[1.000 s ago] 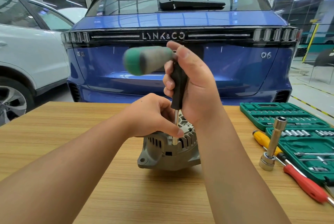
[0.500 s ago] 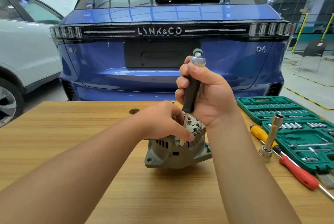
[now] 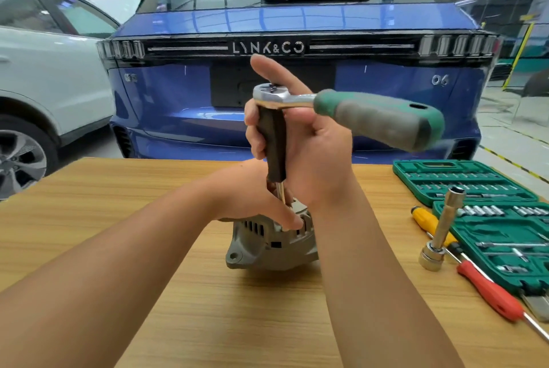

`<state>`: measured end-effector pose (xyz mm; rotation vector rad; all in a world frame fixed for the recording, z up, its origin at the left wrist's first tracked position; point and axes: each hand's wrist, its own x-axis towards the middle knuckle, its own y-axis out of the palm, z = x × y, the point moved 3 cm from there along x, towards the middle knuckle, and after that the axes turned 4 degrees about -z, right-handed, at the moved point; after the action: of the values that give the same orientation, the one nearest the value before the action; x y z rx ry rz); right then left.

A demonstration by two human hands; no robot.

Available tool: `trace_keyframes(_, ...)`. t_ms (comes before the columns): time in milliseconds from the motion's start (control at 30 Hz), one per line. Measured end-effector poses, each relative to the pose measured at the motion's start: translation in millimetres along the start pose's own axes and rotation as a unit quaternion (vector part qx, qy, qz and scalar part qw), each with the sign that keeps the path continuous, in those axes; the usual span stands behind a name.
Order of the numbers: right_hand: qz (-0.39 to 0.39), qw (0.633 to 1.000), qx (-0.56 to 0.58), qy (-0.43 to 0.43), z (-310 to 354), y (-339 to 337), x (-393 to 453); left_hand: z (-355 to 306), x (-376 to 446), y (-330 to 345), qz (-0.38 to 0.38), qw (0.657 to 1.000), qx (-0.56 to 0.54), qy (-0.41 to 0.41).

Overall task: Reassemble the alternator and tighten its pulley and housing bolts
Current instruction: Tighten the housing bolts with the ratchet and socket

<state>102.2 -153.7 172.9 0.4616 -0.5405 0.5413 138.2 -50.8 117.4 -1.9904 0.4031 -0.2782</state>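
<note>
Alternator: the grey alternator (image 3: 269, 244) sat on the wooden worktop (image 3: 118, 219) at the centre of your view, its housing halves already joined and its vented face turned up.
Left hand: your left hand (image 3: 255, 201) rested on top of the alternator, fingers curled down around the tool's metal shaft where it met the housing at about 1 o'clock on the casing.
Right hand: your right hand (image 3: 303, 141) was wrapped around the dark upright extension (image 3: 271, 144), thumb raised behind the ratchet head.
Ratchet: the ratchet (image 3: 341, 109) sat on top of the extension, its green and grey handle pointing to 3 o'clock.
Progress: judging from this, you were tightening a housing bolt. The bolt itself was hidden by your fingers, so how tight it was cannot be told. The pulley was not visible, so its state is unknown.
Other tools: at 3 o'clock lay an open green socket case (image 3: 487, 207), a standing socket extension (image 3: 442, 231), and yellow-handled (image 3: 427, 223) and red-handled (image 3: 487, 290) screwdrivers.
Background: a blue car (image 3: 297, 25) stood at 12 o'clock.
</note>
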Motion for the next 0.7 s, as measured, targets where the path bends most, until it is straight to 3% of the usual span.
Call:
trace_keyframes(167,-0.023,0.994,0.103,0.015,-0.2,-19.6,-5.3,2.9,-5.7,1.8,0.016,0.998,-0.046,-0.048)
trace_keyframes(300,-0.017,0.995,0.092,0.037,-5.6,-17.7,-1.7,0.5,-3.4,1.1,0.001,0.998,-0.040,-0.048)
trace_keyframes(433,-0.132,0.991,-0.010,0.015,-2.7,-21.7,-2.3,1.2,4.5,3.0,0.003,0.998,-0.030,-0.058)
trace_keyframes(500,-0.225,0.967,-0.121,-0.019,-1.2,-22.3,-4.2,1.2,6.6,4.8,0.019,0.998,-0.023,-0.056)
trace_keyframes(567,-0.276,0.948,-0.160,-0.015,-3.6,-22.1,-4.5,1.8,7.0,4.0,0.024,0.998,-0.030,-0.051)
trace_keyframes(700,-0.198,0.976,-0.026,0.092,1.7,-30.9,-4.2,3.4,9.8,2.7,0.014,0.999,-0.037,-0.025)
